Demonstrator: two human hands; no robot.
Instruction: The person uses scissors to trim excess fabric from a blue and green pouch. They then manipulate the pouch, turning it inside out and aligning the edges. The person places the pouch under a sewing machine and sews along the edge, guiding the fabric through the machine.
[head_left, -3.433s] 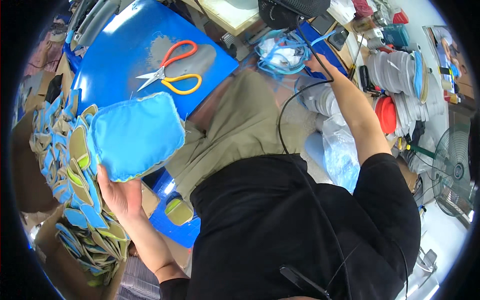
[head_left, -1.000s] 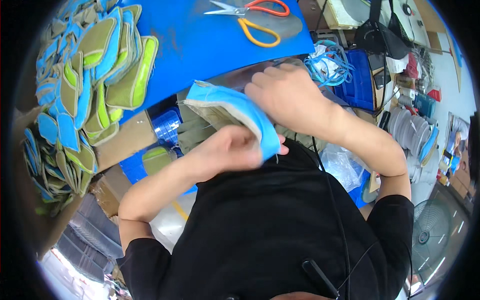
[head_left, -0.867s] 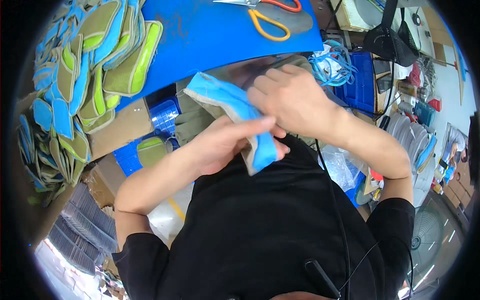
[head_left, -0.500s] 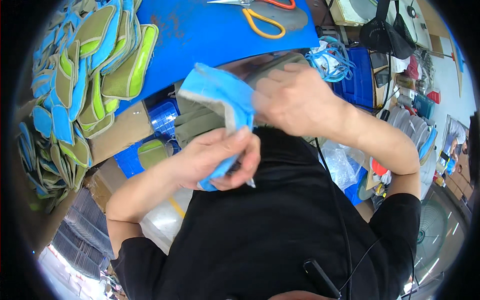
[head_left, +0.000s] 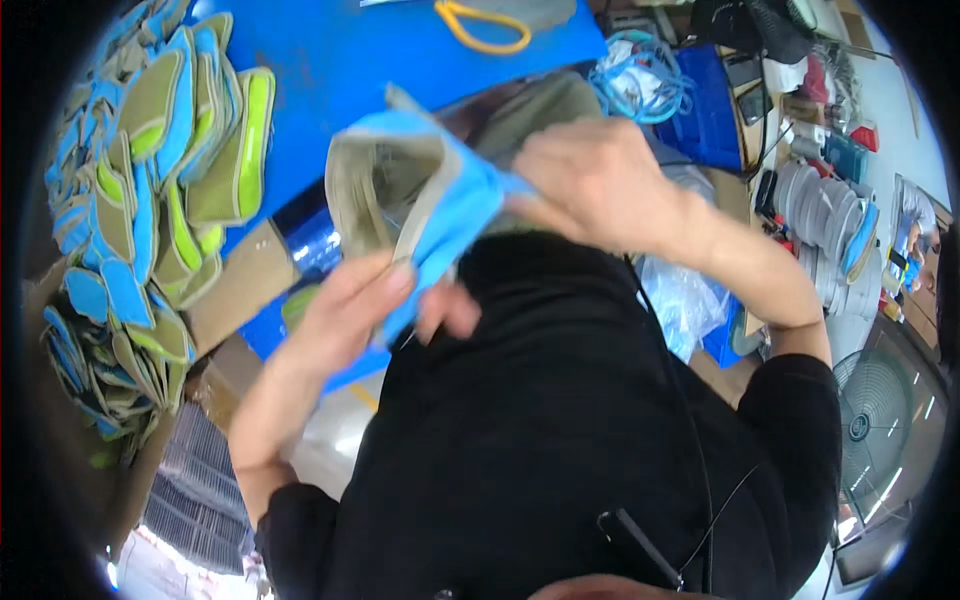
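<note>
Between my two hands is a fabric slipper (head_left: pixel 455 215), bright blue on the outside with khaki cloth and a pale edge binding showing at its wide opening. My left hand (head_left: pixel 350 305) pinches its lower edge, thumb on top, near the front of my black shirt. At the slipper's narrow end on the right, my right hand (head_left: pixel 600 185) is closed on the blue cloth, slightly smeared by motion. Left of my hands lies a heap of similar slippers (head_left: pixel 230 180) in khaki mesh, blue and lime green.
Yellow-handled scissors (head_left: pixel 485 45) lie on the blue table (head_left: pixel 340 60) ahead. A coil of light-blue strapping (head_left: pixel 640 85) sits at the right. Cardboard (head_left: pixel 240 285) stands below the heap. Farther right are stacked grey rolls (head_left: pixel 825 215) and a large fan (head_left: pixel 860 425).
The slipper has spread from a narrow bunched strip into a wider shape with its khaki opening showing. My left hand has shifted left. The whole view has tilted slightly.
</note>
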